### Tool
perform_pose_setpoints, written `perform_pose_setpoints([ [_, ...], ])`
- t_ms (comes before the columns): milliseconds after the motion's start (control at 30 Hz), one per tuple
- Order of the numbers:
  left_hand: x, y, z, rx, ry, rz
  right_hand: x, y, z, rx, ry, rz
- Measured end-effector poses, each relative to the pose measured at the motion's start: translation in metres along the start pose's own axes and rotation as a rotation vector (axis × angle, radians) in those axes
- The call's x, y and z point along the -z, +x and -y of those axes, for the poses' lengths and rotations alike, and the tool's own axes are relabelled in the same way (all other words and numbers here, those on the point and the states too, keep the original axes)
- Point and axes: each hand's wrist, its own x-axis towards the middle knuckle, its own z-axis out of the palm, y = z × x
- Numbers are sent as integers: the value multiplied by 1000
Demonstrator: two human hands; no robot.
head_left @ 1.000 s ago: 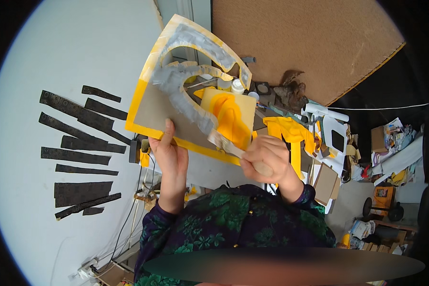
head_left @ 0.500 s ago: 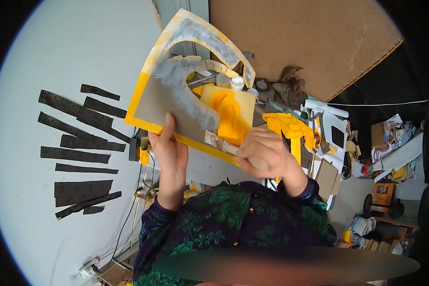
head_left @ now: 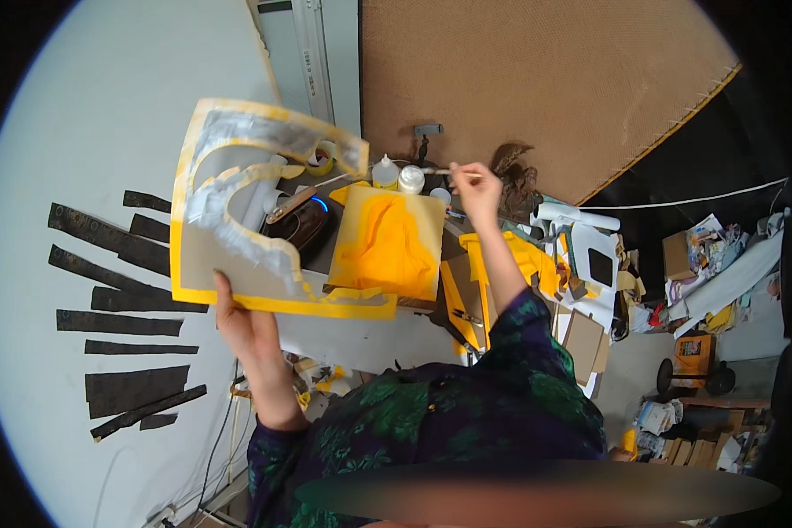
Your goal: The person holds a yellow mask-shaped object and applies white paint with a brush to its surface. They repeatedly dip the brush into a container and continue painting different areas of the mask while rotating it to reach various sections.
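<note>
My left hand grips the lower edge of a flat grey panel, thumb on its face. The panel has a yellow border, a curved cut-out, and whitish-grey smears along the cut-out. My right hand pinches the handle of a slim brush, its tip end close to a white open-topped jar; I cannot tell whether it touches. Beside the jar stands a clear squeeze bottle. Right of the panel, a bright yellow moulded sheet lies on a pale board.
Behind the panel sit a dark brown rounded object with a blue light and a wooden-handled tool. Yellow material and papers lie right. Black strips hang on the left wall; a brown board leans behind.
My right hand has lifted away from the panel's lower right edge to the jar, carrying the brush. The panel has shifted left and down with my left hand, uncovering the yellow sheet.
</note>
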Motion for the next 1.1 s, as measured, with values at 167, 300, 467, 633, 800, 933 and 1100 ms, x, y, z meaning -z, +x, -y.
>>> perform_pose_setpoints([
  [167, 20, -1, -16, 35, -68, 25, -43, 59, -114, -101, -406, 96],
  [300, 29, -6, -18, -87, 39, 85, -73, 73, -152, -54, -659, 234],
  [467, 32, -3, -12, -170, 64, 25, -78, 68, -179, -111, -562, 168],
  [633, 11, 11, 10, -196, 189, -71, -40, 64, -195, -579, 257, -294],
  [800, 3, 19, 27, -220, 250, -59, -23, 36, -104, -722, 856, -213],
  [933, 3, 26, 37, -197, 264, -15, -8, -17, 40, -372, 894, 108],
  [1100, -34, -2, 37, -70, 200, 93, -8, -104, 153, 215, 449, 518],
])
